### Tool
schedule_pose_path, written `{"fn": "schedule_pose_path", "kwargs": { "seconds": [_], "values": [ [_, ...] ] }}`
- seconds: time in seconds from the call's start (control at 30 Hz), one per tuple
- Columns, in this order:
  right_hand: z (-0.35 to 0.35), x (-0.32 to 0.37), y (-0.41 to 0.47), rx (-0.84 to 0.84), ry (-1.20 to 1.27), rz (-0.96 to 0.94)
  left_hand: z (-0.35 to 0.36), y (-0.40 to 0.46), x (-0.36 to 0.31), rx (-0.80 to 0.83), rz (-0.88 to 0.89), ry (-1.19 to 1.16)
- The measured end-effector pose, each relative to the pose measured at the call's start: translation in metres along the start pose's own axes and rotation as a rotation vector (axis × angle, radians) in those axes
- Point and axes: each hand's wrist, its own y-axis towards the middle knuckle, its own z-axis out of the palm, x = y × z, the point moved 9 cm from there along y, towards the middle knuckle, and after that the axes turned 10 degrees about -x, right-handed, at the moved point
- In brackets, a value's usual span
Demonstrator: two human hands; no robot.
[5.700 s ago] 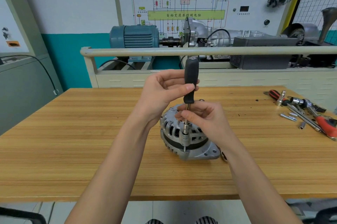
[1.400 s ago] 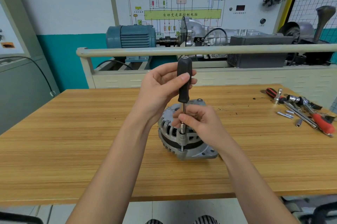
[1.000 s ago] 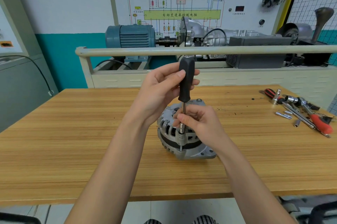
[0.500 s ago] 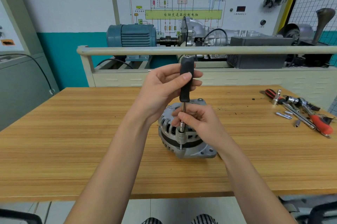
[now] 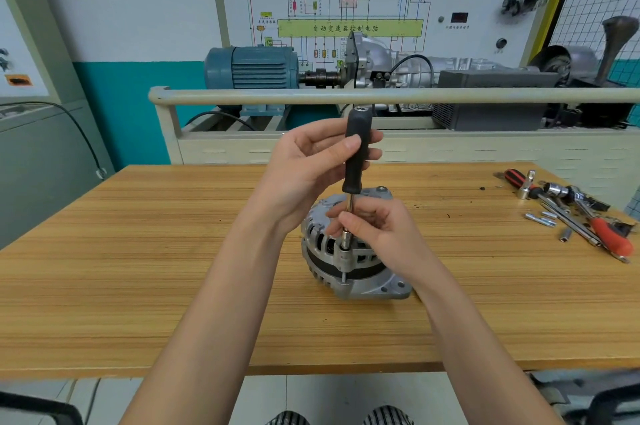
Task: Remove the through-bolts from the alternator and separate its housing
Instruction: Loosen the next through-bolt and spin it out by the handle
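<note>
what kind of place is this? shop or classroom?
Likely an automotive training workshop: a wiring-diagram trainer board on the wall, a motor-driven transmission rig behind the rail, and an alternator on a wooden bench beside loose hand tools.

The one camera sat on my head, facing forward and down across the counter (image 5: 138, 286), wide-angled, close above my forearms, with the wall panel (image 5: 346, 9) well beyond; no second view shared anything
</note>
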Motion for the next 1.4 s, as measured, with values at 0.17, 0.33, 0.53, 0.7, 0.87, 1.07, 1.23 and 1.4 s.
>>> {"fn": "schedule_pose_path", "kwargs": {
  "seconds": [0.17,0.33,0.53,0.7,0.87,1.07,1.23,1.4],
  "values": [
    [-0.002,-0.001,0.002,-0.042,-0.045,-0.025,-0.01,0.005,0.003,-0.171,0.015,0.011],
    [0.001,0.002,0.001,-0.005,-0.07,-0.056,0.004,0.002,0.002,0.017,0.006,0.028],
    [-0.002,-0.001,0.001,-0.045,-0.032,-0.03,-0.006,0.005,0.002,-0.079,0.01,-0.046],
    [-0.002,0.001,0.001,-0.049,-0.038,-0.062,-0.004,0.006,0.003,-0.071,0.02,-0.019],
    [0.001,0.004,-0.001,0.014,-0.021,-0.058,0.004,0.001,0.001,0.091,0.02,0.034],
    [-0.005,0.001,0.001,-0.073,-0.022,-0.046,-0.009,0.008,0.001,-0.111,0.032,-0.012],
    [-0.004,0.001,0.001,-0.064,-0.041,-0.056,0.001,0.003,0.001,0.037,0.003,0.05],
    [-0.003,0.0,0.0,-0.048,-0.027,-0.038,-0.001,0.003,0.0,0.005,-0.006,0.032]
  ]
}}
